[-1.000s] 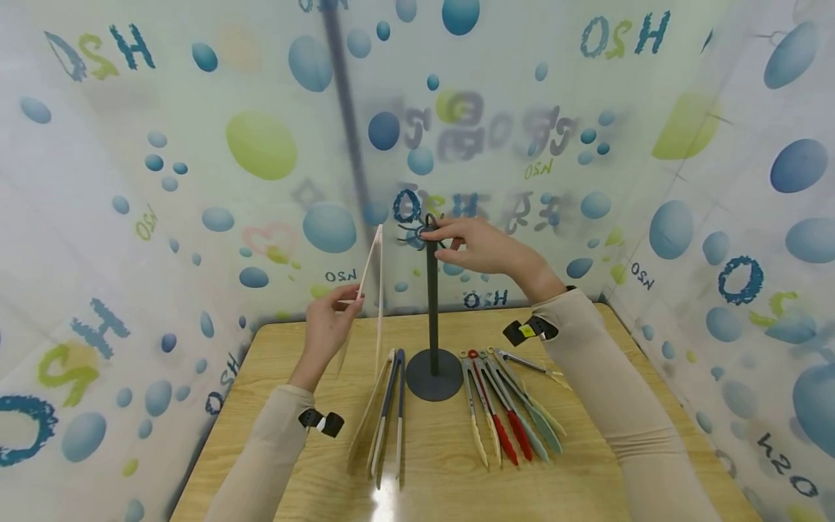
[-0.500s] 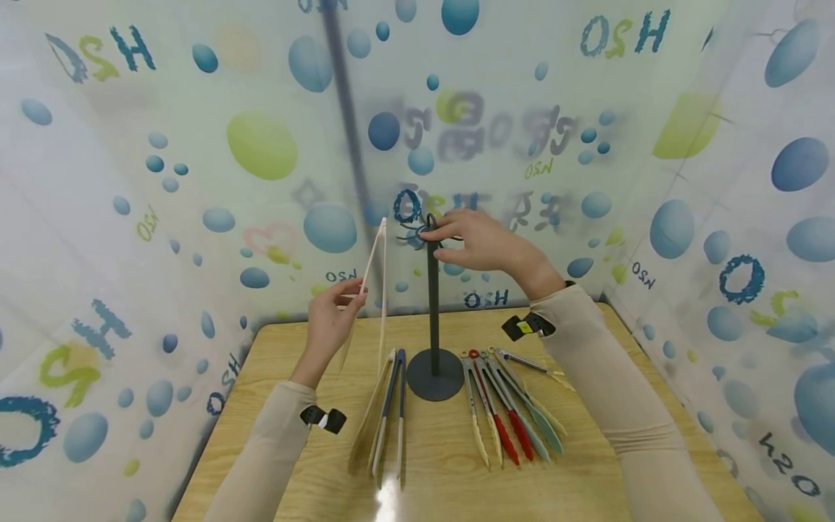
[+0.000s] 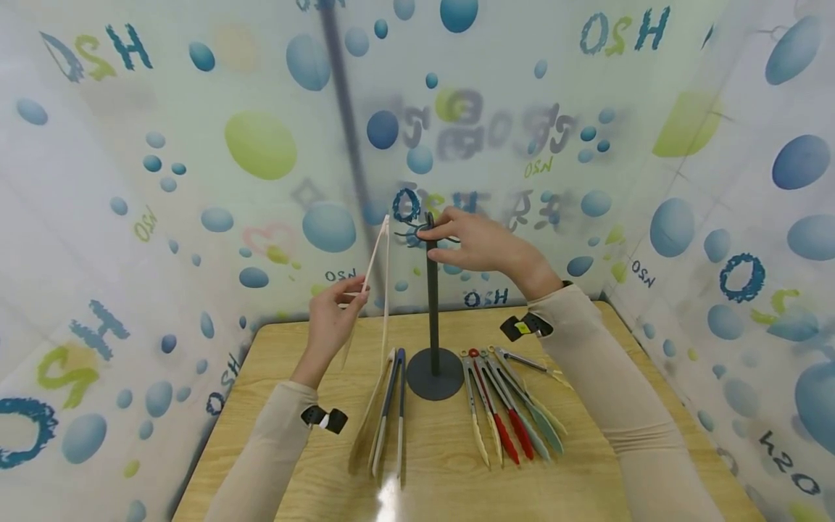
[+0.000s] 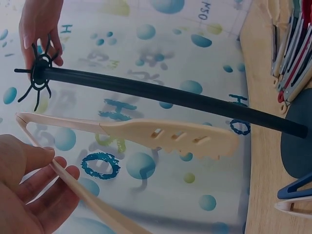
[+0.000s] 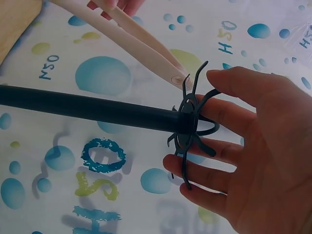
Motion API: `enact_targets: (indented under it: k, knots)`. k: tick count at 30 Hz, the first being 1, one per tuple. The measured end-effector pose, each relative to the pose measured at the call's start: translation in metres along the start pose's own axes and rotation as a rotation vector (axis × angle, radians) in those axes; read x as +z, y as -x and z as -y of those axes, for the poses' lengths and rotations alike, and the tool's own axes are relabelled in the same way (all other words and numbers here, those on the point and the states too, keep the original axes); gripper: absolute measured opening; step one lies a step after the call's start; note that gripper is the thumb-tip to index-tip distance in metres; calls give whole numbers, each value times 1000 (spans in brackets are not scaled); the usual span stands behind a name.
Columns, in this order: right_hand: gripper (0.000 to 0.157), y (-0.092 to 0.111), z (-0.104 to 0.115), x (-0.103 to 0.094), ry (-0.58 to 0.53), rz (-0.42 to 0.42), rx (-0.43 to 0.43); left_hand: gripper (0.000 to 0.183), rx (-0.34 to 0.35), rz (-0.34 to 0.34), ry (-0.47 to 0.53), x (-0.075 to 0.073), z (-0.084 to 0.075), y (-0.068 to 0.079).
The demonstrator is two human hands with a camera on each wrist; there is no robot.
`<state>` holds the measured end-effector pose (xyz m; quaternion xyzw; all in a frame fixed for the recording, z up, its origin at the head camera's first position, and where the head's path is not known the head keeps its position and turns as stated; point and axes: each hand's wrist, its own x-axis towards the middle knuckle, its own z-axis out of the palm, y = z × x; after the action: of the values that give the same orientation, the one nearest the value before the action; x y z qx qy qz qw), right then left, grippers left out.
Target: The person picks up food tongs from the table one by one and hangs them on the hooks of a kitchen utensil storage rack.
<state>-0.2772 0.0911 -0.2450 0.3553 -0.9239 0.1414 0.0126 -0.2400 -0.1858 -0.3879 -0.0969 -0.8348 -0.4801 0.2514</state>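
My left hand (image 3: 329, 322) pinches one arm of pale pink-beige tongs (image 4: 175, 134) between thumb and fingers. The tongs hang spread, hinge end up, just left of a black stand (image 3: 433, 312). In the left wrist view the far arm ends in a slotted, toothed head. At the top of the stand is a ring of curved hooks (image 5: 184, 141). My right hand (image 3: 485, 250) holds these hooks, its fingers curled behind them and the thumb at one hook's tip. In the right wrist view the tongs' hinge end (image 5: 178, 79) appears close beside the hooks.
The stand's round base (image 3: 435, 388) rests on a wooden table (image 3: 450, 489). Left of it lie blue-armed tongs (image 3: 401, 406) and tan ones. To the right, several tongs fan out, among them red-tipped tongs (image 3: 520, 435). A patterned curtain (image 3: 261, 145) surrounds the table.
My left hand has brought the tongs slightly right and up, nearer the top of the stand. The hooks show a slightly different angle, and my right hand has shifted a little.
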Motion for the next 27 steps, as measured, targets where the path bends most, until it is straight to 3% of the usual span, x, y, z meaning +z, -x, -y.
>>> enact_targets:
  k: [27]
  knots:
    - [50, -1, 6, 3, 86, -42, 5, 29, 0, 0, 53, 5, -3, 0]
